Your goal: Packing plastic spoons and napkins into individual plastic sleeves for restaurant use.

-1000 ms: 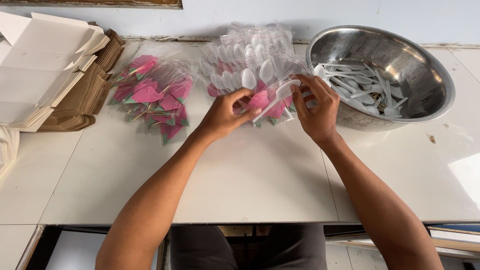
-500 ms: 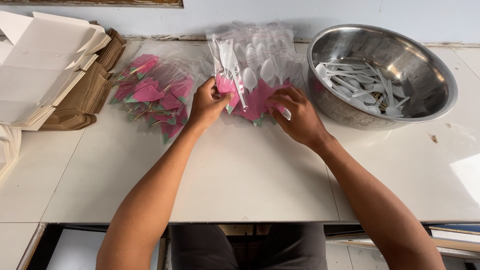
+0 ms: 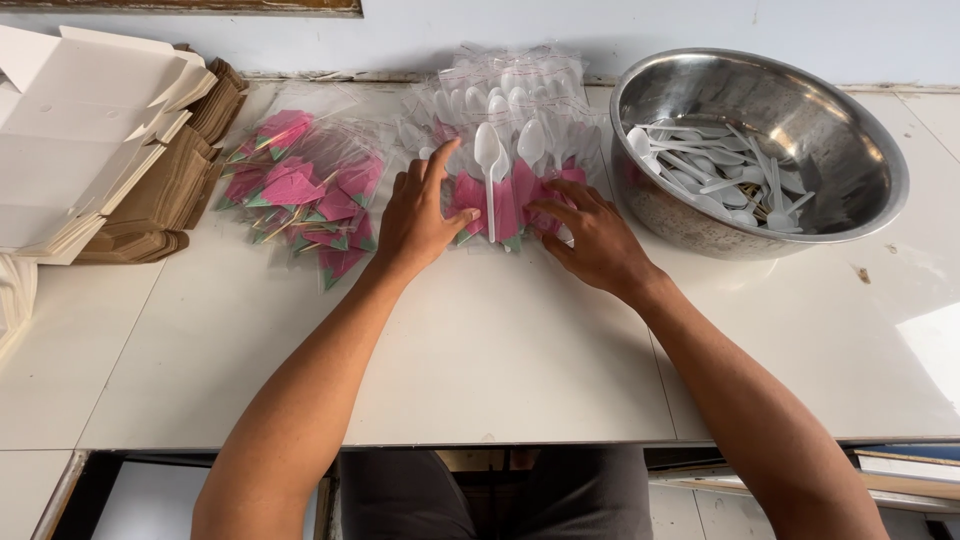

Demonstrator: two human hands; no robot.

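Observation:
My left hand (image 3: 420,215) lies flat with spread fingers on the left edge of a pile of clear bags (image 3: 505,130), each holding a white plastic spoon and a pink napkin. The top bag (image 3: 493,185) lies between my hands with its spoon pointing away from me. My right hand (image 3: 592,235) presses its fingertips on the pile's right side, fingers apart, gripping nothing. Loose white plastic spoons (image 3: 710,175) lie in a large steel bowl (image 3: 850,140) just right of the pile.
A second pile of clear bags with pink napkins and no spoons (image 3: 300,190) lies to the left. Flat white boxes (image 3: 80,140) and brown paper bags (image 3: 160,205) are stacked at the far left. The white table (image 3: 480,350) ends at a front edge near my body.
A second ago both hands held a bag with a spoon above the pile. They laid it on top and now rest flat on the pile's sides.

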